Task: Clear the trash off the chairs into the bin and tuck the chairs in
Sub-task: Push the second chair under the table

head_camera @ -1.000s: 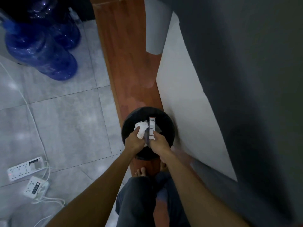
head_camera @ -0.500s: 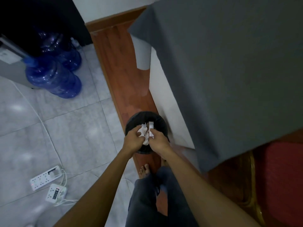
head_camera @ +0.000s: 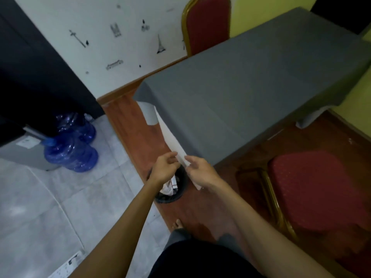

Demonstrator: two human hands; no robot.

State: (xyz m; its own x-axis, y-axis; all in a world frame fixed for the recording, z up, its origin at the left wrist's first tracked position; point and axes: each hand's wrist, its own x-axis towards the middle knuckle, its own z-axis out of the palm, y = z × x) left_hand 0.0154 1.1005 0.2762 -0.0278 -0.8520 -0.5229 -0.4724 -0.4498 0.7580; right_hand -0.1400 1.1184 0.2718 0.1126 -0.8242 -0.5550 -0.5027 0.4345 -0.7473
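A small black bin (head_camera: 181, 184) stands on the wooden floor strip by the table's corner. Inside it lie a crumpled white tissue (head_camera: 166, 189) and a small white packet (head_camera: 173, 181). My left hand (head_camera: 163, 169) and my right hand (head_camera: 200, 170) hover just above the bin, both with fingers apart and nothing in them. A red chair with a gold frame (head_camera: 313, 189) stands pulled out at the right, its seat bare. A second red chair (head_camera: 206, 25) stands behind the table's far side.
A table under a grey cloth (head_camera: 251, 93) fills the upper right. Two blue water jugs (head_camera: 70, 151) sit on the tiled floor at the left beside a grey appliance (head_camera: 22, 151). A white power strip (head_camera: 64, 265) lies at the bottom left. My bare foot (head_camera: 177, 223) is near the bin.
Both hands let go of the tissue and the packet, which now lie in the bin, and rose above it. The view lifted, bringing the table and chairs into sight.
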